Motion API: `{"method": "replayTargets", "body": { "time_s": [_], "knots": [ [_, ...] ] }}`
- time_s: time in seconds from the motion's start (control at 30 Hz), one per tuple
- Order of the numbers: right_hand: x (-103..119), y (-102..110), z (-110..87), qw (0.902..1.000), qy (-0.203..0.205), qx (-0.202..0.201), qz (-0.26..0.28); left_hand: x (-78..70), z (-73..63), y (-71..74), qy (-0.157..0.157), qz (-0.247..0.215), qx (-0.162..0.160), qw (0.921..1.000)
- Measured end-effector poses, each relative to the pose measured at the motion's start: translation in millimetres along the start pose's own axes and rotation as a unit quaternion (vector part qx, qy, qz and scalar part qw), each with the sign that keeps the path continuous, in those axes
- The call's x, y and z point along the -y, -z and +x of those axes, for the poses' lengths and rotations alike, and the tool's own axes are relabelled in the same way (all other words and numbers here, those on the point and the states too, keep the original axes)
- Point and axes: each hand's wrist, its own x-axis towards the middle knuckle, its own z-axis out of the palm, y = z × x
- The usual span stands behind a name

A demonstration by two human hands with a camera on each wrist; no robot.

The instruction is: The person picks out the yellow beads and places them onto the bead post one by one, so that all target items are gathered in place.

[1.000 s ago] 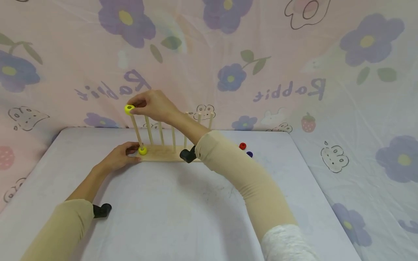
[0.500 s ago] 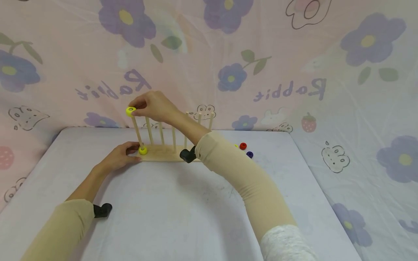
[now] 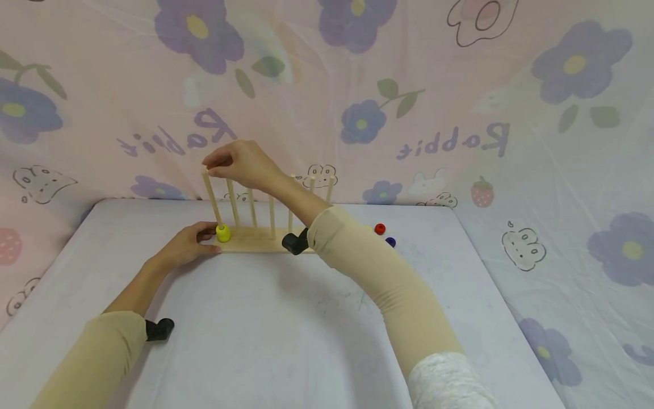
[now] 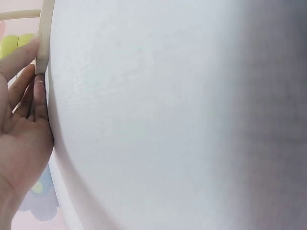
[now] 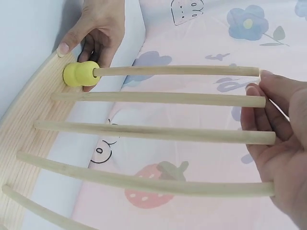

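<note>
The wooden base (image 3: 242,246) is laid left to right, pegs (image 3: 272,218) pointed upward, its left end gripped by the left hand (image 3: 186,245). Nothing is gripped by the relaxed right hand (image 3: 245,164) at the tip of the leftmost peg (image 3: 213,199). Low on this peg, the yellow bead (image 3: 222,229) earlier pinched above is stacked upon another bead (image 3: 223,237).

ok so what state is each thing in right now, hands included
base, flat on the table
end peg, standing in the base
yellow beads, two stacked low on the end peg
other pegs, standing, bare where visible
red bead, loose on the table
blue bead, loose on the table
yellow thing by the red bead, mostly hidden, state unclear
left hand, gripping the base's end
right hand, fingertips by the end peg's top, no bead held
</note>
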Motion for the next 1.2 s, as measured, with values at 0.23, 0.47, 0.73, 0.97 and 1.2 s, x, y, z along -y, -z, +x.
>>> {"method": "replayTargets", "body": {
  "time_s": [0.23, 0.47, 0.73, 0.97, 1.2],
  "knots": [
    [0.2, 6.4, -4.0, 0.9982, 0.01, -0.013, 0.058, -3.9, 0.8, -1.3, 0.007, -0.005, 0.002, 1.0],
    [-1.3, 17.8, -13.9, 0.995, 0.022, -0.029, 0.093, -5.4, 2.3, -3.0, 0.006, -0.005, 0.006, 0.9999],
    [-11.7, 36.8, -32.5, 0.9921, 0.021, -0.058, 0.109, -5.0, 3.8, -3.8, 0.008, 0.002, 0.006, 1.0],
    [-24.3, 46.4, -46.3, 0.9888, 0.062, -0.092, 0.099, -3.8, 2.6, -3.5, 0.013, 0.01, 0.003, 0.9999],
    [-36.8, 55.9, -61.6, 0.9863, 0.056, -0.107, 0.113, -3.8, 4.6, -4.0, 0.009, 0.0, 0.005, 0.9999]
  ]
}}
